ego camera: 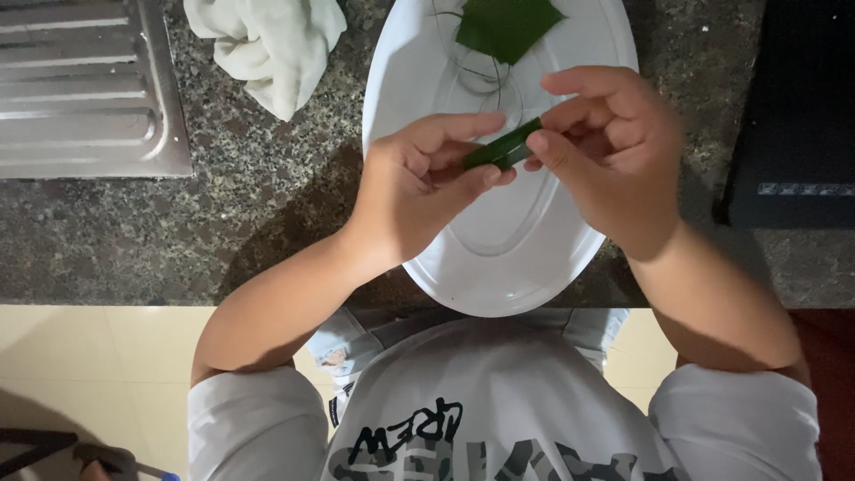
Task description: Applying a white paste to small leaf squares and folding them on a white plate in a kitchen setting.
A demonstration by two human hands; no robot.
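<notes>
Head view: a granite tabletop (267,205) is seen from above, with a white oval plate (508,258) overhanging its near edge.
Left hand: the left hand (419,183) is closed in a pinch on the lower-left end of a folded green leaf strip (505,147), thumb below and fingers curled above.
Right hand: the right hand (606,147) is closed on the upper-right end of the same strip, held between thumb and bent forefinger.
Strip position: the strip is held in the air above the middle of the plate, not touching it as far as can be told.
Long axis: the strip is laid along a line from about 8 o'clock to 2 o'clock, low at the left hand and high at the right hand.
Key relation: the strip is bridged between both hands, so neither is nearer; each hand is met at one end of the long axis, with only a short bare stretch shown between the fingertips.
Plate contents: a squarish green leaf piece (508,27) is lain at the 12 o'clock end of the plate, with thin leaf fibres (485,71) curled just below it.
Surroundings: a crumpled white cloth (272,44) is seen at 11 o'clock from the plate, a steel sink drainboard (85,85) at 10 o'clock, and a dark cooktop (797,116) at 3 o'clock.
</notes>
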